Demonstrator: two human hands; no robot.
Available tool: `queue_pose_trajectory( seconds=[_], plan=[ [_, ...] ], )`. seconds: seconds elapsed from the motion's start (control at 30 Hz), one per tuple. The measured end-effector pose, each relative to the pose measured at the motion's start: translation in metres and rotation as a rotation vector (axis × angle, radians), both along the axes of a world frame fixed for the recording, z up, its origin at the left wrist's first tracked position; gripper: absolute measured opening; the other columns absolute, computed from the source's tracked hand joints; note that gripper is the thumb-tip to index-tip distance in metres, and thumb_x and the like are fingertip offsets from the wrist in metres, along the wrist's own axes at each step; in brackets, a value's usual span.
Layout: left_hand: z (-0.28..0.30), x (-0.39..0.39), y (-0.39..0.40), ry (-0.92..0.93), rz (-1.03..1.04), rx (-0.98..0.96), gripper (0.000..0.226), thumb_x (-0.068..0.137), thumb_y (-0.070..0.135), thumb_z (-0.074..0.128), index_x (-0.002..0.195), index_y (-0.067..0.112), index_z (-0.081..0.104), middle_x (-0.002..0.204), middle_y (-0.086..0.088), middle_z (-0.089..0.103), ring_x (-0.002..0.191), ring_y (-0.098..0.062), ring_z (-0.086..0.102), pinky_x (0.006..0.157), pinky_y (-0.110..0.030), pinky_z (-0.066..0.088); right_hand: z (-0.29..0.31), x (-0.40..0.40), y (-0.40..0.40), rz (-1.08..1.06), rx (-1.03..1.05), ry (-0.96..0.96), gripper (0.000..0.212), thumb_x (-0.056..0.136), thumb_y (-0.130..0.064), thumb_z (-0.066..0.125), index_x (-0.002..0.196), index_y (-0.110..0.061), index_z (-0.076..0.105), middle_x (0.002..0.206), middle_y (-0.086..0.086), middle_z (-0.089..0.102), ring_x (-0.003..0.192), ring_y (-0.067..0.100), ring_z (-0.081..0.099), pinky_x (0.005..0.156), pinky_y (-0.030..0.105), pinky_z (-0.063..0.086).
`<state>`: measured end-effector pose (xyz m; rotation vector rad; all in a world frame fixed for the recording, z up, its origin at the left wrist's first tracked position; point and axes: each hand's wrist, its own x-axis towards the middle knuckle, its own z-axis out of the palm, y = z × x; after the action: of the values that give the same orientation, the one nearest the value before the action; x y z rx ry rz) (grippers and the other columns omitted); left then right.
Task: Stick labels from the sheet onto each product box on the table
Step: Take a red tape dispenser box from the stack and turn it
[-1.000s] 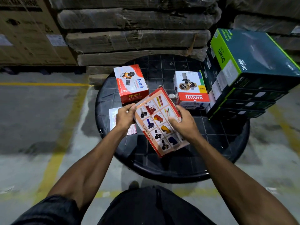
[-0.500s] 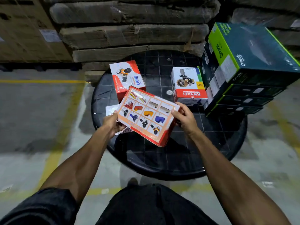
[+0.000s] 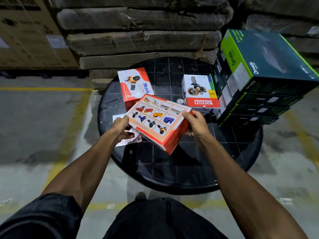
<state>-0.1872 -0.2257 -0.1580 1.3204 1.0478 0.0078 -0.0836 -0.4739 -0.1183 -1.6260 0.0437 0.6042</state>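
Both hands hold an orange-red product box (image 3: 158, 120) just above the round black table (image 3: 181, 169), its face with small product pictures turned up. My left hand (image 3: 121, 127) grips its left end and my right hand (image 3: 195, 122) grips its right end. Partly hidden beneath my left hand and the box, the label sheet (image 3: 120, 142) lies on the table. A red and white Ikon box (image 3: 134, 86) stands behind the held box. To the right stands a white and red Khyati box (image 3: 201, 94).
A stack of dark green Omada boxes (image 3: 255, 78) fills the table's right side. Wrapped brown cartons (image 3: 138, 31) are piled behind the table and a large carton (image 3: 29, 31) stands at the left. Yellow lines (image 3: 69, 123) mark the concrete floor.
The held box has been turned from standing on edge to lying flatter with its picture face up, and lowered slightly toward the table. Both hands kept their grip.
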Motion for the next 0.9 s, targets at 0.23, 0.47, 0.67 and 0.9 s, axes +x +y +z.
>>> queue_pose_trajectory(
  seconds=[0.23,0.47,0.67,0.9],
  plan=[
    [0.015,0.004,-0.001,-0.175,0.035,0.007,0.043,0.093,0.04,0.061,0.111,0.016,0.03,0.1,-0.012,0.058,0.083,-0.027,0.064,0.07,-0.05,0.054,-0.033,-0.011,-0.029,0.159,-0.076,0.03,0.046,0.073,-0.006,0.079,0.11,-0.013,0.051,0.101,0.007,0.066,0.086,0.023,0.065,0.074,0.037,0.053],
    [0.047,0.008,-0.006,-0.323,-0.265,0.214,0.084,0.061,0.049,0.087,0.116,0.017,0.032,0.122,-0.012,0.054,0.099,-0.025,0.068,0.065,-0.037,0.059,-0.057,-0.018,-0.04,0.13,-0.113,0.107,0.053,0.071,0.005,0.077,0.109,-0.015,0.046,0.115,0.015,0.063,0.098,0.026,0.066,0.077,0.035,0.054],
    [0.058,0.017,-0.03,-0.396,-0.459,0.511,0.106,0.064,0.037,0.088,0.147,0.019,0.024,0.137,-0.002,0.042,0.118,-0.017,0.054,0.092,-0.033,0.052,-0.048,-0.019,-0.019,0.096,-0.026,0.013,0.091,0.07,-0.029,0.084,0.145,-0.02,0.034,0.141,-0.001,0.052,0.128,0.019,0.05,0.108,0.05,0.041],
    [0.057,0.017,-0.056,-0.485,-0.508,0.83,0.081,0.068,0.016,0.087,0.135,0.011,0.042,0.125,0.004,0.032,0.116,-0.01,0.041,0.1,-0.021,0.042,-0.024,-0.013,-0.003,-0.034,0.054,-0.223,0.076,0.083,-0.008,0.074,0.145,-0.019,0.031,0.12,-0.004,0.06,0.116,0.018,0.057,0.107,0.042,0.043]
  ],
)
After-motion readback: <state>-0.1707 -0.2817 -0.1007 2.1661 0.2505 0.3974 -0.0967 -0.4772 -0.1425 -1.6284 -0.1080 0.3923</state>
